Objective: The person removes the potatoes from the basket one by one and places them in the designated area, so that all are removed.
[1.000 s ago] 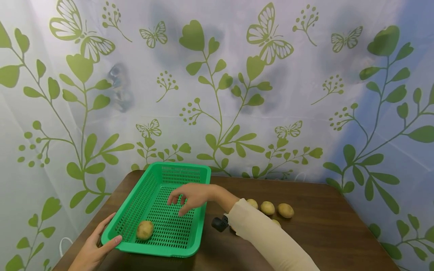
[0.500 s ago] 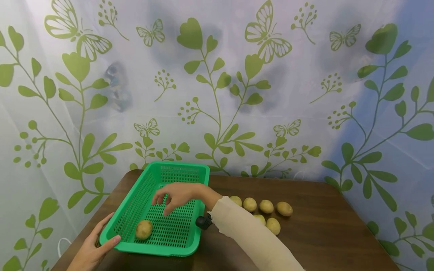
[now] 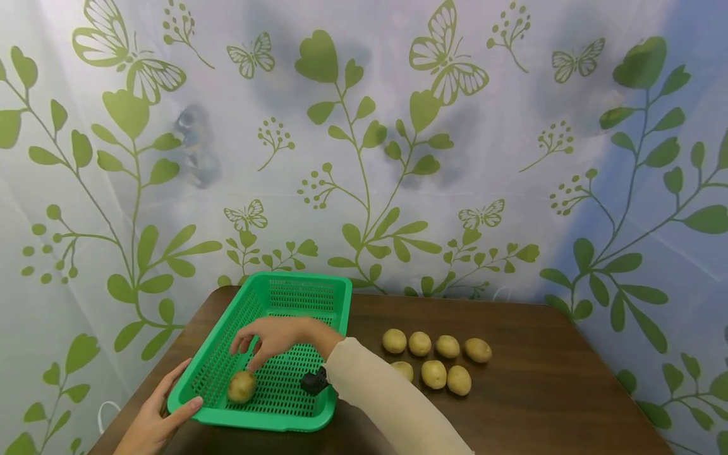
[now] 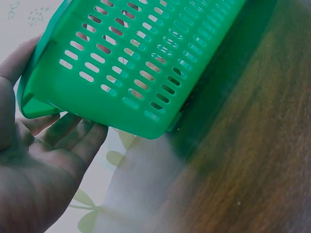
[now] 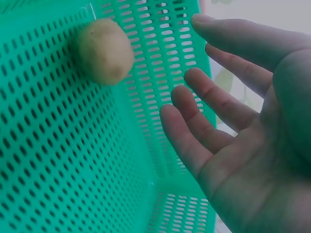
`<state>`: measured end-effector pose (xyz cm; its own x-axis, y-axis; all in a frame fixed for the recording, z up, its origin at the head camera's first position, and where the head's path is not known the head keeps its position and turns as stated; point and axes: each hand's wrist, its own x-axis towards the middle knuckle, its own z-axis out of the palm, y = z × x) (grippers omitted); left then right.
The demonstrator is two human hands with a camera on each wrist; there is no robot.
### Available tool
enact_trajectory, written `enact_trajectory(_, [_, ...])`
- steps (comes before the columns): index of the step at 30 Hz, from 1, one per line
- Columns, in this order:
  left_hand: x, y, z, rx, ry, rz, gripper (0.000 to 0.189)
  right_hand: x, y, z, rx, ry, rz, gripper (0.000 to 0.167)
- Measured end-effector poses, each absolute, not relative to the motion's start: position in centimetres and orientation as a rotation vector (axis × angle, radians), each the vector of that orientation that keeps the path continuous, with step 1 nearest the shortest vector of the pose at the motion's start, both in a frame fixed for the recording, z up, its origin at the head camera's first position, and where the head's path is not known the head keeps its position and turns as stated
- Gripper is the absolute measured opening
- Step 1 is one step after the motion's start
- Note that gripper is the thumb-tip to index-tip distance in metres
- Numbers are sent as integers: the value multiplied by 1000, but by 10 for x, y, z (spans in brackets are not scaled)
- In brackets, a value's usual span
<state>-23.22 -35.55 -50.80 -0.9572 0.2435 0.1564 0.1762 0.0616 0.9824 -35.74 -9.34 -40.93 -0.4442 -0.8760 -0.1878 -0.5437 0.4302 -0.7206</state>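
Observation:
A green slotted plastic basket (image 3: 261,421) stands on the left of the table, with one potato (image 3: 241,387) in its near left corner. My left hand (image 3: 152,414) grips the basket's near left corner, thumb over the rim and the other fingers on the outside, as the left wrist view shows. Over the inside of the basket hovers my right hand (image 3: 274,338), its fingers relaxed and slightly bent, just above and beyond the potato. The palm of the right hand (image 5: 243,141) faces its wrist camera with nothing in it, apart from the potato (image 5: 106,52).
Several potatoes (image 3: 434,374) lie in two loose rows on the brown wooden table (image 3: 540,373), right of the basket; my right sleeve (image 3: 387,395) partly covers one. A white curtain (image 3: 364,158) with green leaves and butterflies hangs behind the table.
My right hand has moved left and toward me inside the basket, nearer the potato. The sleeve has uncovered more of the potatoes on the table. My left hand keeps its grip.

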Motion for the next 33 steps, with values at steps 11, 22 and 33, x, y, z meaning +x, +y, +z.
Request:
enact_trajectory(11, [-235,-359,-510,478,2241,2060,72,-361,-114,-437,-1199,2182,-681,42])
enact_trajectory(22, [-237,-363,-512,506,2151,2134,67,-364,-121,-450,-1265,2280,-432,47])
enact_trajectory(33, [-239,-362,-517,502,2113,2169,60,-364,-122,-461,-1359,2194,-399,56])
